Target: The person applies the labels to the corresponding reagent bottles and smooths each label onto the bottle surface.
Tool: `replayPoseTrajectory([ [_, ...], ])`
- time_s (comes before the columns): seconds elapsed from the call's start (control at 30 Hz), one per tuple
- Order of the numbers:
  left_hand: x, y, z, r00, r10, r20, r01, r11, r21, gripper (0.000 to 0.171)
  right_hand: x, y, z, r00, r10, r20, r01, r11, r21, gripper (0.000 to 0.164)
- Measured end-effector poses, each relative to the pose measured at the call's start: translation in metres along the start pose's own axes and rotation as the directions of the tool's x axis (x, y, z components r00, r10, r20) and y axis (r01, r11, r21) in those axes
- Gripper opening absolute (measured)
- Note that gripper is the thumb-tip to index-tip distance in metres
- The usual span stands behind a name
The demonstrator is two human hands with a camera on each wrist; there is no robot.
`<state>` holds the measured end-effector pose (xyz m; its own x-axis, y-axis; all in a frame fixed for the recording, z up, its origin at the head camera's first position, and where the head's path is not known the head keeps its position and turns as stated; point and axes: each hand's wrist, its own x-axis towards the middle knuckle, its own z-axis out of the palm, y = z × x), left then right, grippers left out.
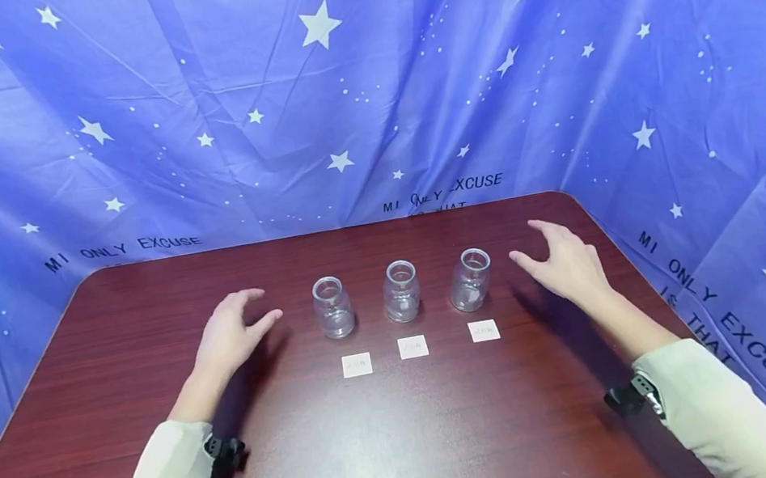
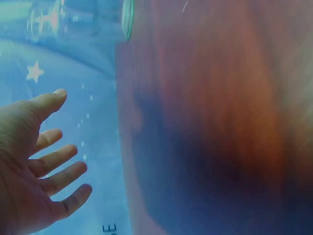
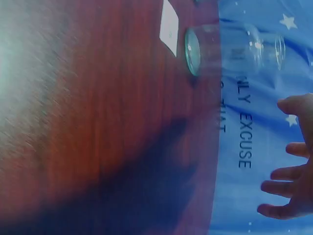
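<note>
Three clear glass jars without lids stand upright in a row on the table: a left jar (image 1: 334,311), a middle jar (image 1: 401,293) and a right jar (image 1: 470,282). To the left of the row is my left hand (image 1: 233,333), thumb and fingers spread, touching nothing; the left wrist view also shows this hand (image 2: 34,161) apart from a jar (image 2: 88,19). My right hand (image 1: 566,262) hovers right of the right jar with its fingers apart. In the right wrist view the right hand (image 3: 296,171) holds nothing, below a jar (image 3: 234,49).
Small white cards lie in front of the jars: a left card (image 1: 357,365), a middle card (image 1: 413,347) and a right card (image 1: 484,330). Their writing is too faint to read. A blue star-patterned curtain (image 1: 242,71) surrounds the dark red wooden table (image 1: 398,449).
</note>
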<state>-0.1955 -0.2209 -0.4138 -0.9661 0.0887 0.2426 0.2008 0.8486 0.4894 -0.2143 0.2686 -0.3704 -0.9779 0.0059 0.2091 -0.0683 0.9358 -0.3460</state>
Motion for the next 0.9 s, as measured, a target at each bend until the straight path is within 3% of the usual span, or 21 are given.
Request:
replayPoseTrajectory([
  [0.33,-0.021,0.019,0.013,0.996,0.06,0.069,-0.051,0.991,-0.12,0.036,-0.028,-0.015,0.013,0.998,0.0,0.06,-0.004,0.997,0.077,0.046],
  [0.63,-0.031,0.037,0.024,0.985,0.131,0.108,-0.114,0.982,-0.152,0.028,-0.044,-0.039,0.034,0.991,-0.113,0.065,0.1,0.979,0.176,0.026],
  [0.9,-0.036,0.052,0.038,0.963,0.178,0.202,-0.154,0.979,-0.132,0.022,-0.055,-0.068,0.05,0.97,-0.204,0.133,0.155,0.937,0.312,0.023],
])
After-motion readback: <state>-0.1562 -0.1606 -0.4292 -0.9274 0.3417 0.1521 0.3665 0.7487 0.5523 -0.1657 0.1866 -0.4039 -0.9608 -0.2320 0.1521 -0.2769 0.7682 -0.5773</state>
